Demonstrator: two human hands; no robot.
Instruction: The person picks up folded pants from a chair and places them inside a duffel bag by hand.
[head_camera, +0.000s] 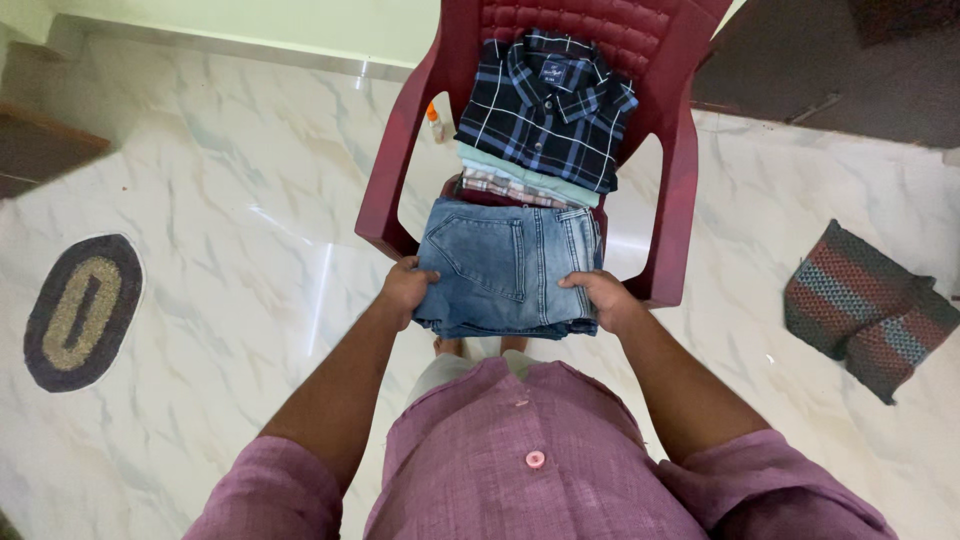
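Observation:
A folded pair of blue jeans (508, 265) hangs in front of a maroon plastic chair (676, 170). My left hand (405, 290) grips its left edge, and my right hand (603, 297) grips the lower right corner. On the chair seat lies a stack of folded clothes, topped by a dark navy checked shirt (548, 105). Under it show a pale green garment (520, 172) and a light checked one (505, 188). The jeans overlap the front edge of the seat.
The floor is white marble. An oval dark mat (82, 310) lies at the left, and a striped woven mat (868, 310) at the right. A small orange-capped bottle (435, 122) stands behind the chair's left arm. A dark doorway mat is at the top right.

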